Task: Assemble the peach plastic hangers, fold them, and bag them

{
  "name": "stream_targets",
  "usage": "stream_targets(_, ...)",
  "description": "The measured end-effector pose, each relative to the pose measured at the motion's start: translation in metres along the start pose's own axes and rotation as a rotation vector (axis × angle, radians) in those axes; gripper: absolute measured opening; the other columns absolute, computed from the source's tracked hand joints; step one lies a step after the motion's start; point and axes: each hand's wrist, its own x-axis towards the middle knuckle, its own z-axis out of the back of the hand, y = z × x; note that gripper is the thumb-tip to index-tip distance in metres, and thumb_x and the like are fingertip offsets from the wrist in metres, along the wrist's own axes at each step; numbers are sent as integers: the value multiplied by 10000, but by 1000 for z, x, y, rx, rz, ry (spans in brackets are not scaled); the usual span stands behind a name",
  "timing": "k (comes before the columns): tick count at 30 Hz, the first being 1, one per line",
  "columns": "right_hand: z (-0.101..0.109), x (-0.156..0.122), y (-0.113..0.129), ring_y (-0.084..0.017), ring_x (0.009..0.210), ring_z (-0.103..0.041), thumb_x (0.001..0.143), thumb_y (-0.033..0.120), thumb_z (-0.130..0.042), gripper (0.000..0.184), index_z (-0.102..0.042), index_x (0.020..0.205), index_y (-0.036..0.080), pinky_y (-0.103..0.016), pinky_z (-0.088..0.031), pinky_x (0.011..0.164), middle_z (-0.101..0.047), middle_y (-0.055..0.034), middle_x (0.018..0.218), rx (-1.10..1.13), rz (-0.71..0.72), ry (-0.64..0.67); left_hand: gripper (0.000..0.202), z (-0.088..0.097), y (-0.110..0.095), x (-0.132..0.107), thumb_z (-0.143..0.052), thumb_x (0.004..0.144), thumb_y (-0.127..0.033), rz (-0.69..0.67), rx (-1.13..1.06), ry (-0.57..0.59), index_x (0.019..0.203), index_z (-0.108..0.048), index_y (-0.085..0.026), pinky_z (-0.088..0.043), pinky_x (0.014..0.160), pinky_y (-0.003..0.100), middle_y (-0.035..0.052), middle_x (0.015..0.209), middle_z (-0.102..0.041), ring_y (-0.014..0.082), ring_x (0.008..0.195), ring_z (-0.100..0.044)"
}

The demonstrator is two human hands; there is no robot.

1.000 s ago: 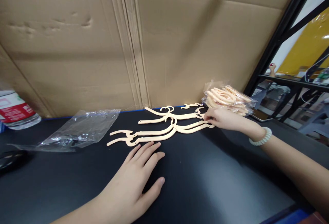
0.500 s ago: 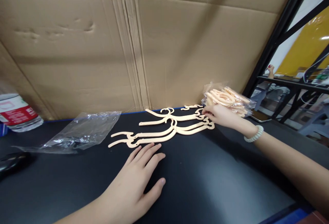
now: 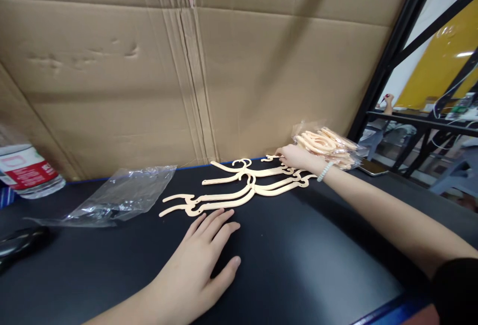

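Several cream plastic folding clothes hangers point(image 3: 224, 195) lie unfolded across the dark tabletop, their hooks near the middle. Flat on the table just in front of them rests my left hand point(image 3: 203, 260), fingers spread, holding nothing; its fingertips are close to the nearest hanger's arm. My right hand point(image 3: 297, 158) reaches over the right ends of the hangers. Its thumb and fingers pinch a small loose hanger piece point(image 3: 269, 158) by the back edge of the table. The piece's right part is hidden by the hand.
Behind the right hand sits a clear bag of more hanger parts point(image 3: 324, 143). An opened, crumpled plastic bag point(image 3: 123, 190) lies at left, with a bottle point(image 3: 32, 170) and a black mouse point(image 3: 22, 243) beyond it. A cardboard wall point(image 3: 280, 76) closes the back; a black metal frame point(image 3: 384, 71) stands at right.
My right hand has moved left and back, from the right ends of the hangers to the small loose piece. My left hand has stayed in place.
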Motion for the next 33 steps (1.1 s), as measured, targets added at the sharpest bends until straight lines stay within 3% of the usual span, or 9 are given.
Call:
stream_targets(9, -16, 31, 8, -216, 1027, -618, 942, 330, -580, 319, -573, 1211, 160, -415, -537, 865, -591, -102, 1224, 59, -31, -65, 391, 0, -4, 0, -540, 869, -253, 22, -26, -28, 1258, -570, -255, -390, 1075, 551, 94, 1401, -547, 317, 1308, -473)
stream_targets(12, -6, 27, 8, -206, 1016, -620, 948, 329, -571, 288, -586, 1187, 170, -413, -537, 864, -602, -90, 1206, 153, -4, -148, 399, 0, -2, 0, -547, 865, -255, 16, -25, -20, 1263, -568, -242, -386, 1072, 567, 108, 1404, -542, 334, 1309, -469)
stream_targets(16, 16, 9, 15, -215, 944, -649, 943, 243, -548, 170, -661, 960, 118, -404, -516, 881, -689, -111, 988, 346, 11, -300, 400, 2, 2, 0, -540, 883, -277, -9, -46, 41, 1283, -544, -253, -387, 1062, 593, 111, 1424, -518, 349, 1327, -444)
stream_targets(19, 29, -14, 31, -194, 853, -677, 949, 279, -512, 219, -648, 915, 111, -339, -540, 796, -712, -121, 914, 544, 48, -366, 360, 3, 5, 1, -540, 886, -270, 25, -141, 33, 1246, -553, -275, -407, 1056, 574, 89, 1384, -551, 332, 1299, -476)
stream_targets(23, 34, -52, 63, -132, 709, -679, 921, 333, -542, 217, -620, 938, 131, -261, -564, 676, -706, -53, 772, 819, 159, -305, 367, 5, 4, 7, -537, 889, -267, 162, -449, -37, 1256, -525, -273, -502, 986, 465, 86, 1280, -612, 273, 1161, -593)
stream_targets(25, 34, -71, 83, -118, 639, -652, 834, 344, -661, 208, -615, 855, 142, -265, -562, 648, -675, -24, 711, 1240, 241, -157, 386, 5, 3, 13, -546, 884, -285, 242, -683, -49, 1268, -516, -258, -560, 890, 405, 98, 1252, -625, 239, 1013, -665)
stream_targets(27, 33, -86, 103, -105, 621, -632, 764, 354, -738, 241, -607, 787, 152, -249, -549, 625, -657, -6, 708, 1431, 294, -16, 346, 6, 1, 19, -578, 868, -303, 299, -896, -46, 1207, -566, -234, -586, 796, 358, 96, 1166, -665, 204, 852, -695)
stream_targets(31, 33, -99, 135, -103, 616, -610, 778, 340, -721, 215, -610, 760, 156, -243, -529, 604, -641, -2, 717, 1499, 411, 51, 188, 9, -1, 24, -674, 816, -365, 383, -1068, -35, 824, -687, -178, -562, 670, 298, 49, 788, -714, 177, 671, -658)
stream_targets(33, 33, -94, 140, -109, 618, -612, 798, 335, -699, 189, -636, 796, 157, -247, -531, 600, -647, -4, 727, 1478, 435, 47, 225, 10, 0, 25, -702, 797, -392, 438, -1093, -52, 754, -685, -172, -535, 636, 274, 44, 745, -714, 165, 638, -639)
